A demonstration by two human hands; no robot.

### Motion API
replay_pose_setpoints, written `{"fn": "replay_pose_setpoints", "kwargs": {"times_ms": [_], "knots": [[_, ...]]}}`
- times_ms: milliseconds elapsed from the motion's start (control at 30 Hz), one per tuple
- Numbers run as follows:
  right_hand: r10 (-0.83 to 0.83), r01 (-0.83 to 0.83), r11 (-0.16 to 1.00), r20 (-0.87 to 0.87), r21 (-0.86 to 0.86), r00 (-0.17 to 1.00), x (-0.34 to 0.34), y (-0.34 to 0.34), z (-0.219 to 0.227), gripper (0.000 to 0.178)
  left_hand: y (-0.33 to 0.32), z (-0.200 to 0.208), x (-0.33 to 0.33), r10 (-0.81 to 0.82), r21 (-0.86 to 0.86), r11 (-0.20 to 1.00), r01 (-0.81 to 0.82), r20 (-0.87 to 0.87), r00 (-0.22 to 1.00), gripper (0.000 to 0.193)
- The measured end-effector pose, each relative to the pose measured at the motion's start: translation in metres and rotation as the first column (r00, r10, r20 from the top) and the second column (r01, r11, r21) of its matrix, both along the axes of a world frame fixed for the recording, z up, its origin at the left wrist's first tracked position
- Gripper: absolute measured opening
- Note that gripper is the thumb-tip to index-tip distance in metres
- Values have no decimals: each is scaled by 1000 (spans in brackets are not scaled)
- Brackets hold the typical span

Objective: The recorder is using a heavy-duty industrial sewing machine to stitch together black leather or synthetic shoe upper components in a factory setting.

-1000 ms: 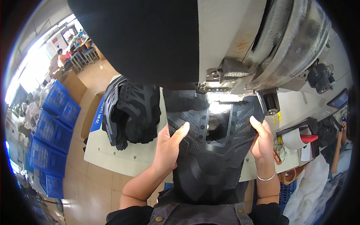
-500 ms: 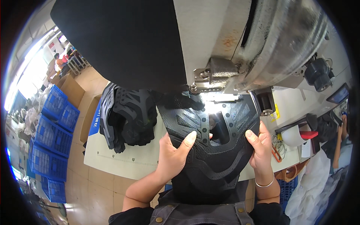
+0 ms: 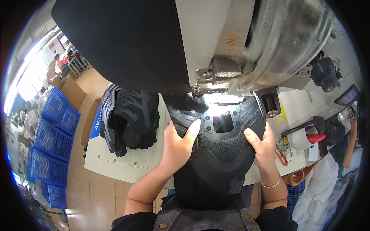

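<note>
A black shoe upper (image 3: 216,148) with a textured surface and eyelet strips lies under the lit head of a sewing machine (image 3: 216,73). My left hand (image 3: 179,144) grips its left edge, thumb on top and fingers hidden beneath. On the opposite edge my right hand (image 3: 262,144) holds it the same way, thumb pressed on the surface. The far end of the upper runs beneath the machine head, where bright light washes out the detail. Its near end hangs over the table's front edge toward my apron.
Left of my hands a pile of black and grey shoe uppers (image 3: 133,119) rests on the pale table (image 3: 115,161). Blue crates (image 3: 52,134) stand on the floor at left. Orange-handled snips (image 3: 282,156) lie at right. Another person's arm (image 3: 351,142) shows at the far right.
The shoe upper has slid farther away under the machine head. My left thumb has moved forward along with it; my right hand has shifted slightly left and forward.
</note>
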State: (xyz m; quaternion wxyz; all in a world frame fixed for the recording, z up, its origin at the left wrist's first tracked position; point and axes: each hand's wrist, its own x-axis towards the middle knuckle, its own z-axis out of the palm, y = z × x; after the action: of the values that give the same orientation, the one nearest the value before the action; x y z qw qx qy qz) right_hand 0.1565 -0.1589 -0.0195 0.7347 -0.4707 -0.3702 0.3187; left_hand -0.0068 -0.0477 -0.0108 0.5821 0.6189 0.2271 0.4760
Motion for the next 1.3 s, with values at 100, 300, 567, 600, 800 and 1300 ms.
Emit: {"fn": "replay_pose_setpoints", "kwargs": {"times_ms": [100,300,567,600,800,1300], "knots": [[-13,13,1000,-1,10,1000,5,10,1,24,11,2,6,-7,-5,1000,7,14,1000,18],[-33,32,999,19,8,999,16,26,4,22,30,5,13,-16,-32,999,15,-25,1000,12],[34,-27,997,-102,76,994,7,31,9,21,58,21,13,-245,-226,939,258,83,966,13],[71,-59,995,-153,79,986,3,29,9,21,57,22,11,-253,-252,930,268,91,963,16],[77,-73,997,-153,33,985,-2,21,0,18,27,16,1,-178,-311,923,227,179,968,20],[176,-209,962,-188,-174,966,-31,-6,4,14,-45,-25,-1,-295,-208,923,323,152,943,27]]}}
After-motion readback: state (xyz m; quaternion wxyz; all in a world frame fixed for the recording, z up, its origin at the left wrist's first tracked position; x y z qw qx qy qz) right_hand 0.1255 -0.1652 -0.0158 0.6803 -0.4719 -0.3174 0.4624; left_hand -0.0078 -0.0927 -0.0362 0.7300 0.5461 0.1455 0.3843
